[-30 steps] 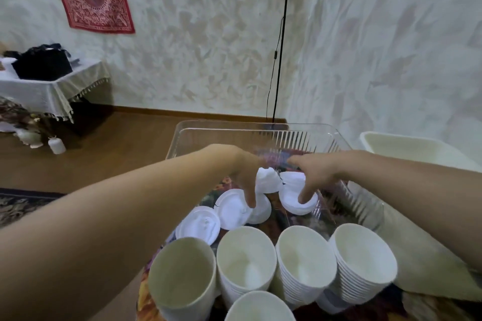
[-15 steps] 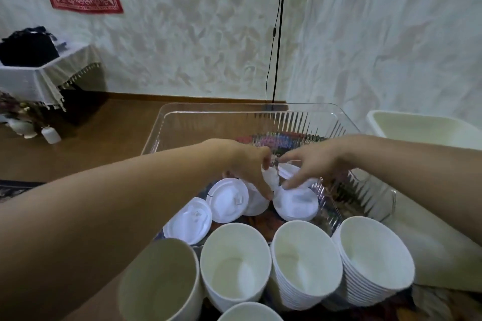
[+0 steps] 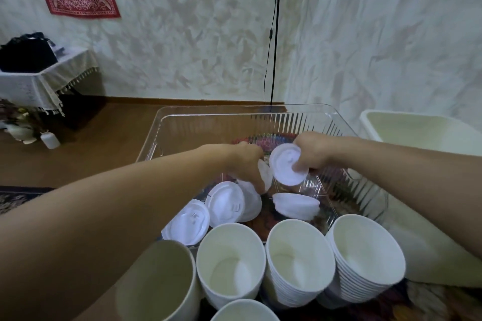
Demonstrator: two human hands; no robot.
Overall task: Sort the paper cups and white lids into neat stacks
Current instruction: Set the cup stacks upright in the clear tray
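Observation:
Both hands reach into a clear plastic bin [image 3: 182,122]. My right hand [image 3: 311,152] pinches a white lid [image 3: 285,168] and holds it tilted above the bin floor. My left hand [image 3: 247,161] grips another white lid [image 3: 264,173] on edge beside it. Several more lids lie on the bin floor: two at the near left [image 3: 189,219] [image 3: 225,203] and a short stack [image 3: 296,206] under my right hand. Stacks of white paper cups stand in front of the bin, at the near left [image 3: 159,281], the middle [image 3: 230,260] [image 3: 300,258] and the right [image 3: 365,255].
A cream plastic tub [image 3: 417,128] stands to the right of the bin. A black cable [image 3: 273,34] runs down the wall corner behind it. A small cloth-covered table [image 3: 39,81] with a dark bag stands far left on the brown floor.
My right hand has lifted a lid off the bin floor and turned it up. My left hand has raised its lid beside it. The camera has shifted.

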